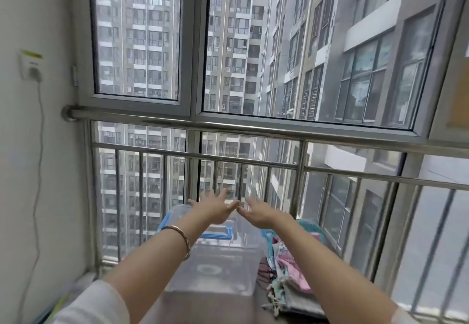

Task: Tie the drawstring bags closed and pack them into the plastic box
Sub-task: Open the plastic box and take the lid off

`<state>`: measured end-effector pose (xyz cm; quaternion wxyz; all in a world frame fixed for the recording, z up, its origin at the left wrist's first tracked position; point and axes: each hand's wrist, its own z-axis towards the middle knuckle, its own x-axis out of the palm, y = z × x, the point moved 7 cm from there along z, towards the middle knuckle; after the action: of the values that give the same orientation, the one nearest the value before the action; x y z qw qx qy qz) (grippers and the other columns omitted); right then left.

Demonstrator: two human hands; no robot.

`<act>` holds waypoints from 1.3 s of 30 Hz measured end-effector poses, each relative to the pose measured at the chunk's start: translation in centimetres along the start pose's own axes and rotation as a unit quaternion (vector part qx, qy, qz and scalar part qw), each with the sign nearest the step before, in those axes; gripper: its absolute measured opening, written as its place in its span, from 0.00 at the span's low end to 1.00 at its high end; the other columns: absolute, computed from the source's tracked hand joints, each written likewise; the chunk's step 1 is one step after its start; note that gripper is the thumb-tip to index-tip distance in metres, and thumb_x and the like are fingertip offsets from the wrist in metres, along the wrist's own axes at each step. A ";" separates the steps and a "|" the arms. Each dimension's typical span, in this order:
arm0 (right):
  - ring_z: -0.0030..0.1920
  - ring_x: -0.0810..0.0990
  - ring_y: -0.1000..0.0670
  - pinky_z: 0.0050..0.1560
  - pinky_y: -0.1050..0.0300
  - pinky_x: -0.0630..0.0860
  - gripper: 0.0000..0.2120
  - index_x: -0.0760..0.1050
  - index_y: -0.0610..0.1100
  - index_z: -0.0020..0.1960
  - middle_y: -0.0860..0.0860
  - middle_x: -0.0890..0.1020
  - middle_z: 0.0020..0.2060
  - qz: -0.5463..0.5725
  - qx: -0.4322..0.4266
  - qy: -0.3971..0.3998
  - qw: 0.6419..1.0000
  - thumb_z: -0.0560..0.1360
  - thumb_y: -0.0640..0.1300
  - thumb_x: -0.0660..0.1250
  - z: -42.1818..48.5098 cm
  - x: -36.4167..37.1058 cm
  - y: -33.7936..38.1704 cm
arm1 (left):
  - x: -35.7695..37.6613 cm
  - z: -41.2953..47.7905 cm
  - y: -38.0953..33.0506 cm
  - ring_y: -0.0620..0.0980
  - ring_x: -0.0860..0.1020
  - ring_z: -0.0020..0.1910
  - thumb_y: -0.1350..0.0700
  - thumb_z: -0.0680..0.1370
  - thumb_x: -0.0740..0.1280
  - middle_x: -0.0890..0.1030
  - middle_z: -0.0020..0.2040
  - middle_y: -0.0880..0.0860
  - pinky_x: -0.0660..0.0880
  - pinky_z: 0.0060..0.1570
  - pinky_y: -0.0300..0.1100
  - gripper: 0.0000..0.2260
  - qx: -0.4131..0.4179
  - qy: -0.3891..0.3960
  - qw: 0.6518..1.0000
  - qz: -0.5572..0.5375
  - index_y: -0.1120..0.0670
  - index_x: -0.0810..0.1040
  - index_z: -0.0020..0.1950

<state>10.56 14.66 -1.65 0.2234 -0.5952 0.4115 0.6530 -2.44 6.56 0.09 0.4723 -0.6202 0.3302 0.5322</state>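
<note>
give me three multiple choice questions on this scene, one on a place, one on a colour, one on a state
1. Where does the pile of drawstring bags lie?
A. on the right of the plastic box
B. inside the plastic box
C. on the left of the plastic box

2. What colour is the handle on top of the box?
A. red
B. blue
C. yellow

3. What are the left hand and the right hand holding?
A. one bag each
B. nothing
C. the box's handle

Answers:
1 A, the bags lie heaped beside the box's right wall.
2 B, the handle shows blue against the clear plastic.
3 B, both hands reach forward above the box with fingers straight and nothing in them.
</note>
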 end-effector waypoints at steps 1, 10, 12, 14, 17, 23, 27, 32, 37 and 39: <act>0.78 0.49 0.43 0.74 0.34 0.51 0.43 0.45 0.53 0.79 0.45 0.49 0.79 0.000 -0.003 0.004 1.000 0.71 0.75 0.45 -0.3 0.3 0.2 | 0.5 0.0 0.3 0.61 0.44 0.77 0.24 0.70 0.40 0.42 0.78 0.54 0.48 0.69 0.70 0.41 0.006 0.002 1.000 0.001 0.42 0.39 0.77; 0.70 0.68 0.40 0.69 0.46 0.68 0.24 0.60 0.37 0.75 0.40 0.68 0.72 0.025 0.050 -0.026 0.998 0.83 0.49 0.51 -2.6 1.5 -1.4 | 2.1 -0.2 6.8 0.62 0.63 0.72 0.28 0.73 0.42 0.60 0.76 0.59 0.64 0.66 0.65 0.39 -0.072 -0.015 0.997 -0.015 0.50 0.53 0.77; 0.60 0.77 0.41 0.60 0.49 0.76 0.18 0.70 0.34 0.67 0.39 0.76 0.61 0.011 0.067 -0.031 0.997 0.81 0.39 0.52 -2.6 1.7 -2.0 | 2.4 -0.4 8.7 0.61 0.67 0.70 0.41 0.80 0.53 0.66 0.73 0.59 0.67 0.64 0.64 0.28 -0.099 -0.016 0.994 -0.040 0.54 0.59 0.75; 0.56 0.79 0.42 0.56 0.50 0.77 0.15 0.73 0.34 0.61 0.40 0.79 0.56 0.002 0.084 -0.035 0.996 0.79 0.34 0.53 -2.5 2.0 -2.6 | 1.9 -1.2 9.4 0.60 0.72 0.64 0.60 0.79 0.56 0.72 0.67 0.59 0.70 0.62 0.62 0.19 -0.084 -0.035 0.996 -0.025 0.56 0.65 0.71; 0.51 0.78 0.44 0.50 0.53 0.75 0.12 0.73 0.34 0.59 0.43 0.77 0.50 0.012 0.100 -0.042 0.994 0.79 0.33 0.54 -2.3 2.6 -3.2 | 1.1 -3.4 10.4 0.57 0.76 0.55 0.68 0.77 0.55 0.76 0.60 0.57 0.75 0.56 0.55 0.20 -0.104 -0.069 0.992 -0.034 0.58 0.67 0.68; 0.43 0.75 0.44 0.48 0.49 0.76 0.07 0.71 0.39 0.47 0.44 0.75 0.43 0.117 0.115 -0.094 0.982 0.80 0.40 0.56 -1.9 2.9 -4.2 | 1.1 -4.0 12.8 0.57 0.77 0.57 0.68 0.78 0.54 0.77 0.61 0.58 0.74 0.50 0.45 0.18 -0.148 -0.137 0.976 -0.079 0.58 0.73 0.65; 0.43 0.77 0.43 0.45 0.49 0.76 0.08 0.71 0.38 0.41 0.42 0.76 0.43 0.154 0.131 -0.092 0.975 0.78 0.36 0.57 -2.2 2.8 -4.5 | 0.8 -4.1 13.5 0.56 0.76 0.58 0.69 0.79 0.55 0.76 0.63 0.57 0.73 0.49 0.44 0.19 -0.155 -0.161 0.967 -0.124 0.57 0.73 0.66; 0.36 0.74 0.49 0.38 0.61 0.76 0.10 0.74 0.30 0.56 0.39 0.79 0.47 0.180 0.147 -0.033 0.972 0.78 0.33 0.60 -2.6 4.6 -6.9 | 1.1 -3.9 15.5 0.54 0.77 0.53 0.65 0.79 0.59 0.75 0.66 0.54 0.77 0.49 0.46 0.17 -0.170 -0.161 0.943 -0.238 0.53 0.76 0.65; 0.38 0.80 0.45 0.48 0.45 0.80 0.06 0.73 0.37 0.39 0.39 0.77 0.38 0.224 0.136 -0.019 0.965 0.72 0.28 0.63 -2.7 6.3 -8.9 | 1.6 -3.4 16.3 0.54 0.77 0.48 0.68 0.77 0.56 0.76 0.63 0.56 0.76 0.52 0.48 0.21 -0.193 -0.151 0.908 -0.339 0.53 0.75 0.66; 0.37 0.81 0.46 0.47 0.45 0.81 0.06 0.76 0.33 0.47 0.37 0.80 0.43 0.228 0.133 -0.025 0.964 0.74 0.28 0.61 -2.9 6.1 -9.1 | 1.8 -3.1 16.7 0.57 0.77 0.54 0.69 0.77 0.55 0.76 0.64 0.57 0.75 0.58 0.51 0.20 -0.204 -0.148 0.878 -0.406 0.57 0.76 0.65</act>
<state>18.20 16.24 -9.83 0.1561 -0.4340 0.6136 0.6409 -16.20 -1.82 -5.64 0.5530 -0.6965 -0.1404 0.4352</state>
